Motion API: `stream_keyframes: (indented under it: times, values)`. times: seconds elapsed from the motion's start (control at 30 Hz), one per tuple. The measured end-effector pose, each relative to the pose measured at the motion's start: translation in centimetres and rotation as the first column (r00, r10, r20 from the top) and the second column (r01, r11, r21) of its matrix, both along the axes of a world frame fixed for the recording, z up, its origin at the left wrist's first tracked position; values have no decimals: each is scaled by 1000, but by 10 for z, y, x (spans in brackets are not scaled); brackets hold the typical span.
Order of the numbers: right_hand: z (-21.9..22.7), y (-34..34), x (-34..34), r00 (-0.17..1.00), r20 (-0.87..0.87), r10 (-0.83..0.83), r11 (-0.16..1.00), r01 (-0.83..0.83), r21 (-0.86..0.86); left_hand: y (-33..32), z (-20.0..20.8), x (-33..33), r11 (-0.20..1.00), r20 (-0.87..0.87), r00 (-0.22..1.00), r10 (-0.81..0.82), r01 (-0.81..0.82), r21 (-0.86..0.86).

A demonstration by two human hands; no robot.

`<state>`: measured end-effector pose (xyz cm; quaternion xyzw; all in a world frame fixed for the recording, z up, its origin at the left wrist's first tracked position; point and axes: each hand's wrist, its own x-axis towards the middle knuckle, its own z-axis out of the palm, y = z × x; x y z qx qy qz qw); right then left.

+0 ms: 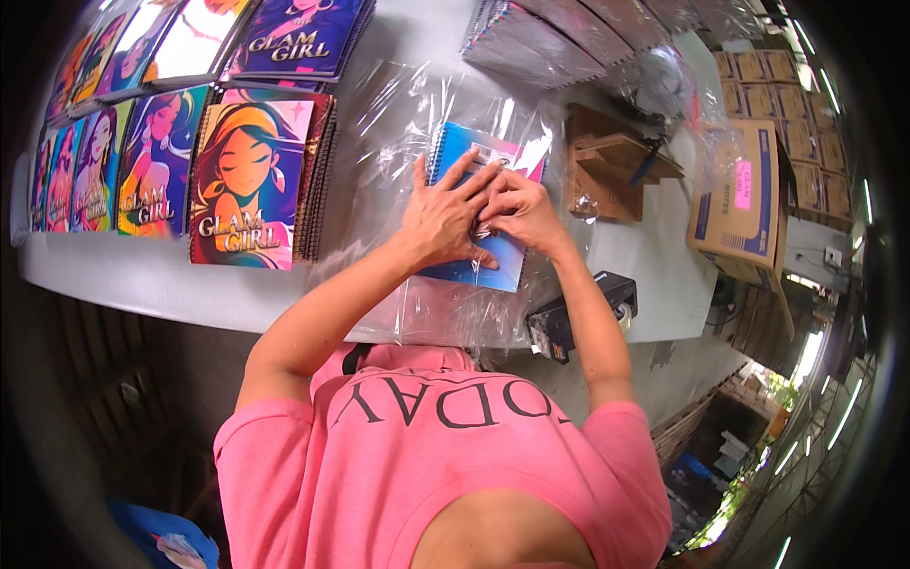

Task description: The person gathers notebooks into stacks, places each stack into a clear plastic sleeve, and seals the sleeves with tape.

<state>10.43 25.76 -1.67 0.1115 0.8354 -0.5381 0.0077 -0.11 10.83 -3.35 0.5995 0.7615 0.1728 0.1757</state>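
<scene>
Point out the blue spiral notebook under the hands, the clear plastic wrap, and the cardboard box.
blue spiral notebook (453, 144): head view, upper left corner by the spiral.
clear plastic wrap (445, 318): head view, lower edge.
cardboard box (749, 204): head view, top face.

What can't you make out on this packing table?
- Head view: the blue notebook cover is mostly hidden under the left hand and right hand.
- The stacks at the top are cut by the edge.
- The boxes at the right rim are too small and bent.

Left hand (444, 216) and right hand (523, 211) pressed flat on blue spiral notebook (474, 204) inside clear plastic wrap (445, 313), on white table (142, 280).
</scene>
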Motion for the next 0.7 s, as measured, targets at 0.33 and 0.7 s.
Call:
stream_keyframes:
  times: [0.33,0.7]
  values:
    - [14,-35,-10,994,-110,-14,894,62,443,3,-45,-35,907,446,894,40,-220,359]
    - [-15,-229,87,913,84,-400,911,386,145,5,-2,-65,998,383,922,-52,31,61]
